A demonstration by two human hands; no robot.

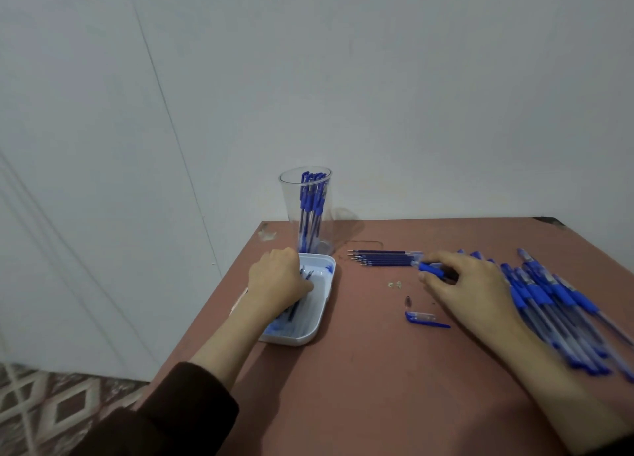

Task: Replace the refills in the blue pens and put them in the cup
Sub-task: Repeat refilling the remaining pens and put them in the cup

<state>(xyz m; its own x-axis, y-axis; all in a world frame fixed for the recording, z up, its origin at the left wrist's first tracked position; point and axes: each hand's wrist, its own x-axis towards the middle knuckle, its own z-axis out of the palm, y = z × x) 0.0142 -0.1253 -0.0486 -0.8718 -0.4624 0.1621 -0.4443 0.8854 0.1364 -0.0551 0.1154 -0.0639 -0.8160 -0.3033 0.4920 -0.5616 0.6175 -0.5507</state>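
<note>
Reddish-brown tabletop (377, 387) fills the head view, and the landmark is the tall clear plastic cup (305, 225) standing at the far edge by the pale wall. A bunch of capped blue pens (310, 198) stands upright inside it.

Right in front of the cup, close against its base, sits a white rectangular plastic tray (320, 304). The left hand (274, 284) is down in that tray, back of the hand up, fingers curled under over some thin dark used refills (306, 273) that poke out past the knuckles. I cannot tell whether that grip has closed on one. A dark brown sleeve (178, 407) covers the forearm behind it.

Just right of the cup, a neat row of dark blue fresh refills (380, 258) lies side by side, tips pointing back toward the cup. At the row's other end is the right hand (470, 284), low over the tabletop. Its grip is pinched tight on a single clear pen with a blue rubber collar (430, 267), thumb below, fingers above.

Farthest right of the cup, past that hand, a loose heap of clear-barrelled blue pens (555, 308) lies fanned out and blurred.

Right of the cup and nearer the camera, a blue pen cap (425, 319) lies flat. A small dark pen tip (408, 300) is just beside it, and a few pale scraps (394, 284) lie near.
</note>
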